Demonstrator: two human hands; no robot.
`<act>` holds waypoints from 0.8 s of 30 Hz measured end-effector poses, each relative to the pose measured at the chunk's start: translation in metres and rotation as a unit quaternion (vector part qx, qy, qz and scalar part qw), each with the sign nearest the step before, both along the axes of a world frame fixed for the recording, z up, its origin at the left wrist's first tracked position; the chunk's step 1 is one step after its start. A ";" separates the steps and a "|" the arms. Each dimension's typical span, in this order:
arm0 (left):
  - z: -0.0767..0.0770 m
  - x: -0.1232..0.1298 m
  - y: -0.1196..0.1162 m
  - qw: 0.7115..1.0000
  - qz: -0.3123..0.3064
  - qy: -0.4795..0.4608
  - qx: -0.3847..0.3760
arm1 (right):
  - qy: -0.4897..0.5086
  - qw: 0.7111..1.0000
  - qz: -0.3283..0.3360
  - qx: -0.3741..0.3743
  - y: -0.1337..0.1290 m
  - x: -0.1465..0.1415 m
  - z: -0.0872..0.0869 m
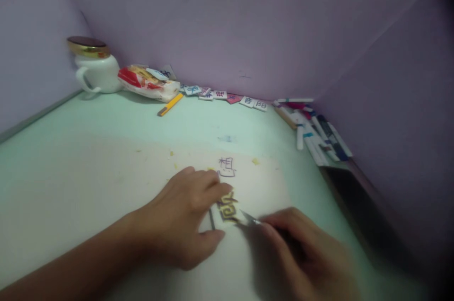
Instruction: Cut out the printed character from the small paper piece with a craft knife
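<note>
My left hand (189, 216) pins a small white card (217, 216) to the work surface, thumb at the near edge and fingers at the far edge. A yellow character with dark outlines (227, 207) stands on the card. My right hand (301, 244) is closed around a craft knife (251, 218), its pointed blade at the card's right edge. Most of the knife's handle is hidden in my fingers. Just beyond the card, a purple character (227, 167) is drawn on the pale sheet (106, 187). Small yellow scraps (255, 161) lie around it.
Along the back wall stand a white mug (99, 74) with a gold-rimmed lid, a red-and-white packet (149, 84), a yellow utility knife (170, 104) and several lettered cards (220, 95). Several markers (315, 135) are heaped at the right, near a dark flat object (358, 216).
</note>
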State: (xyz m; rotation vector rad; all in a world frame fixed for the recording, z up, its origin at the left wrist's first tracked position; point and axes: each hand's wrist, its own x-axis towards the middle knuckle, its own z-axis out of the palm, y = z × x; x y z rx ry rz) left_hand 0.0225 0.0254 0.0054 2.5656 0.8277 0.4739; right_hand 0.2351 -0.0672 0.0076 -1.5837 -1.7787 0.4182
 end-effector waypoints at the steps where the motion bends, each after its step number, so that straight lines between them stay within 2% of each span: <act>1: 0.000 0.000 0.000 1.000 0.002 0.002 -0.002 | 0.003 1.000 -0.008 0.002 0.000 -0.001 0.000; 8: 0.000 0.000 0.000 1.000 0.006 0.019 0.005 | 0.027 0.998 -0.049 -0.003 -0.001 -0.004 0.001; 19: 0.006 0.002 0.003 0.999 -0.016 0.028 0.021 | -0.060 0.997 0.048 0.014 0.004 0.007 -0.003; 24: 0.005 0.002 0.004 0.999 -0.021 0.023 0.020 | -0.075 0.996 0.056 0.011 0.004 0.005 0.002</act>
